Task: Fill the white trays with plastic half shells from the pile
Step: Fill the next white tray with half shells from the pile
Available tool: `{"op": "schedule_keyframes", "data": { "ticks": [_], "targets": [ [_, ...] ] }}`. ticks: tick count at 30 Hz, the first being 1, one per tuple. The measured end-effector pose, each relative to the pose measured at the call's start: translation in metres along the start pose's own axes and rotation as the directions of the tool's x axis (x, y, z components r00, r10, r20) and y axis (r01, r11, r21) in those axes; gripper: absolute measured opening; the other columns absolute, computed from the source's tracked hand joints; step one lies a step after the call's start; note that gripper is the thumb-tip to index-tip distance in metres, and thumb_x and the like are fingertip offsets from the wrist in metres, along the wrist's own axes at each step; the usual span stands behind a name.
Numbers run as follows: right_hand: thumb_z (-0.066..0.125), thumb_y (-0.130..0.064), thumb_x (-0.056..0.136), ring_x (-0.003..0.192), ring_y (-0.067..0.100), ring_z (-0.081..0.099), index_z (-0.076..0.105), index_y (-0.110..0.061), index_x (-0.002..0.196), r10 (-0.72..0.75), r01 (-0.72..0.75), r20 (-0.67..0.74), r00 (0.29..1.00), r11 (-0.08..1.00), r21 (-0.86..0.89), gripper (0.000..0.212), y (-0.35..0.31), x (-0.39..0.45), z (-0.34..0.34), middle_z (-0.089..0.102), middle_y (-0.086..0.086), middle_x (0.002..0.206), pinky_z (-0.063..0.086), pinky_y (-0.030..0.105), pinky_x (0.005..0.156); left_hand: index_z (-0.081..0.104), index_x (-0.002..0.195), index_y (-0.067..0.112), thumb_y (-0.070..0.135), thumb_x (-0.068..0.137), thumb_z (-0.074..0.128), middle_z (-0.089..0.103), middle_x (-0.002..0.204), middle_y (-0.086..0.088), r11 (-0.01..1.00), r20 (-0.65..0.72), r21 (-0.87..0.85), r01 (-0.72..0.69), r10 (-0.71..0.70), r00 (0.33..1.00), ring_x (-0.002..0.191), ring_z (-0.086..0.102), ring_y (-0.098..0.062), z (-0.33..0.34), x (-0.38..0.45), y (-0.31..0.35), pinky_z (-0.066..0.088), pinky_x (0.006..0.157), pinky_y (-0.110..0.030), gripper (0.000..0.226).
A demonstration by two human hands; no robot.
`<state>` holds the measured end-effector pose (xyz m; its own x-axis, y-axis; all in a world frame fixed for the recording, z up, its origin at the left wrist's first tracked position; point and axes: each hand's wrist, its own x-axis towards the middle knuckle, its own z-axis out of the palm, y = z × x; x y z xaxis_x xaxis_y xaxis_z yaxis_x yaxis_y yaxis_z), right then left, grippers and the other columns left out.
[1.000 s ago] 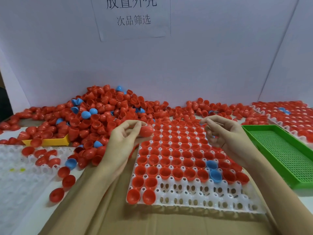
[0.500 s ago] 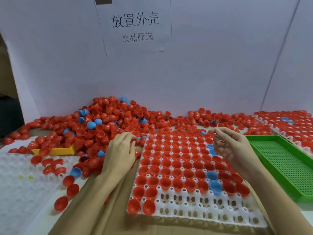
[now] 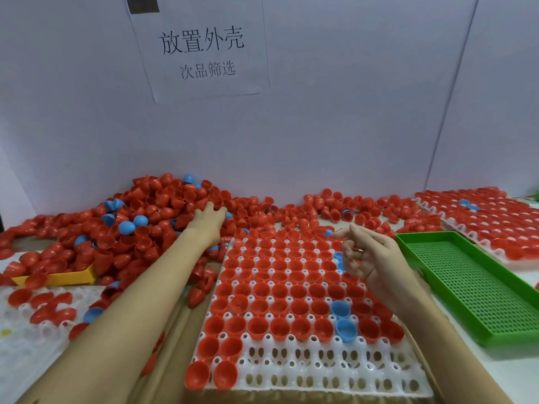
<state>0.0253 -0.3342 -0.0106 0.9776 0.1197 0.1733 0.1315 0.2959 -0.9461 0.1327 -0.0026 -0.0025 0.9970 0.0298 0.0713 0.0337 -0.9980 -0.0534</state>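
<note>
The head camera looked down on a table against a pale wall. A white tray (image 3: 306, 371) lay in front of the person, most of its cups holding red half shells and a few blue ones, with the nearest two rows largely unfilled. Behind and to the left spread the pile (image 3: 151, 228) of loose shells. The left hand (image 3: 210, 219) reached into the pile, fingers touching shells; whether it gripped one could not be told. The right hand (image 3: 369, 255) hovered over the tray's far right side, fingers loosely curled, holding nothing visible. The shells looked light, thin, stiff and smooth, probably best pinched at the rim. A green tray (image 3: 478, 290) sat to the right.
</note>
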Motion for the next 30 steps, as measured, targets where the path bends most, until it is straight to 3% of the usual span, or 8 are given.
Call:
{"op": "schedule_keyframes", "data": {
  "ticks": [4, 8, 14, 16, 18, 21, 25, 30],
  "targets": [
    [0.06, -0.029, 0.098, 0.052, 0.011, 0.046, 0.075, 0.001, 0.1, -0.001, 0.001, -0.004, 1.0, 1.0, -0.015, 0.033, 0.0, 0.002, -0.001, 0.052, 0.005, 0.065, 0.037, 0.019, 0.044, 0.047, 0.141, 0.014, 0.009, 0.089, 0.078, 0.053, 0.132, -0.014, 0.926, -0.277, -0.359, -0.115, 0.012, 0.961, 0.121, 0.058, -0.036, 0.011, -0.012, -0.02, 0.05, 0.101, -0.046, 0.062],
    [0.056, -0.023, 0.104, 0.054, 0.013, 0.046, 0.076, 0.001, 0.102, 0.013, -0.013, -0.001, 1.0, 0.998, -0.058, 0.031, 0.004, 0.002, -0.002, 0.053, 0.005, 0.065, 0.038, 0.019, 0.044, 0.049, 0.141, 0.021, 0.01, 0.09, 0.079, 0.06, 0.135, -0.004, 0.668, -0.367, -0.701, -0.249, -0.038, 0.929, 0.108, 0.07, -0.017, 0.001, -0.042, -0.027, 0.057, 0.093, -0.03, 0.06],
    [0.063, -0.025, 0.099, 0.06, 0.011, 0.051, 0.079, -0.007, 0.103, 0.02, -0.007, 0.112, 0.993, 0.993, -0.118, 0.024, 0.0, -0.005, 0.002, 0.056, 0.004, 0.072, 0.044, 0.019, 0.049, 0.061, 0.126, 0.007, 0.021, 0.103, 0.062, 0.075, 0.111, -0.02, -0.229, -0.218, -0.946, -0.23, -0.077, 0.973, 0.1, 0.076, -0.036, -0.012, -0.117, 0.018, 0.063, 0.087, -0.04, 0.027],
    [0.065, -0.025, 0.098, 0.063, 0.012, 0.054, 0.078, -0.009, 0.105, 0.003, 0.028, 0.165, 0.986, 0.983, -0.184, 0.021, -0.002, -0.009, 0.007, 0.058, 0.005, 0.074, 0.046, 0.02, 0.052, 0.067, 0.117, 0.01, 0.033, 0.101, 0.064, 0.076, 0.099, -0.019, -0.218, -0.211, -0.952, -0.216, -0.047, 0.976, 0.077, 0.076, -0.034, -0.013, -0.14, 0.035, 0.063, 0.065, -0.035, 0.028],
    [0.067, -0.025, 0.098, 0.064, 0.015, 0.055, 0.078, -0.014, 0.107, -0.006, 0.058, 0.201, 0.98, 0.965, -0.254, 0.018, -0.003, -0.013, 0.013, 0.061, 0.006, 0.075, 0.048, 0.021, 0.054, 0.073, 0.103, 0.021, 0.045, 0.098, 0.065, 0.075, 0.087, -0.009, -0.028, -0.26, -0.965, -0.261, -0.045, 0.965, 0.059, 0.067, -0.024, -0.012, -0.156, 0.049, 0.057, 0.053, -0.033, 0.026],
    [0.069, -0.026, 0.098, 0.066, 0.018, 0.059, 0.077, -0.019, 0.112, 0.002, 0.1, 0.295, 0.956, 0.938, -0.331, 0.018, -0.007, -0.02, 0.023, 0.065, 0.007, 0.079, 0.052, 0.024, 0.058, 0.074, 0.082, 0.025, 0.054, 0.098, 0.06, 0.07, 0.07, 0.0, 0.155, -0.289, -0.947, -0.281, -0.03, 0.957, 0.066, 0.062, -0.037, -0.007, -0.165, 0.063, 0.059, 0.081, -0.031, 0.036],
    [0.074, -0.025, 0.097, 0.074, 0.021, 0.072, 0.076, -0.023, 0.118, -0.025, 0.218, 0.426, 0.904, 0.885, -0.411, 0.021, -0.009, -0.03, 0.037, 0.074, 0.003, 0.095, 0.06, 0.028, 0.068, 0.076, 0.073, 0.019, 0.068, 0.095, 0.05, 0.036, 0.045, -0.006, 0.171, -0.149, -0.974, -0.15, 0.02, 0.989, 0.042, 0.038, -0.02, -0.003, -0.17, 0.072, 0.057, 0.067, -0.018, 0.059],
    [0.078, -0.028, 0.096, 0.088, 0.025, 0.074, 0.077, -0.031, 0.117, -0.095, 0.365, 0.521, 0.848, 0.819, -0.443, 0.021, -0.002, -0.042, 0.058, 0.071, 0.0, 0.106, 0.065, 0.039, 0.073, 0.082, 0.098, 0.024, 0.069, 0.1, 0.038, 0.063, 0.071, -0.023, 0.088, 0.005, -0.996, -0.005, 0.105, 0.994, 0.073, 0.067, -0.028, -0.005, -0.171, 0.064, 0.06, 0.092, -0.04, 0.063]
  ]
}}
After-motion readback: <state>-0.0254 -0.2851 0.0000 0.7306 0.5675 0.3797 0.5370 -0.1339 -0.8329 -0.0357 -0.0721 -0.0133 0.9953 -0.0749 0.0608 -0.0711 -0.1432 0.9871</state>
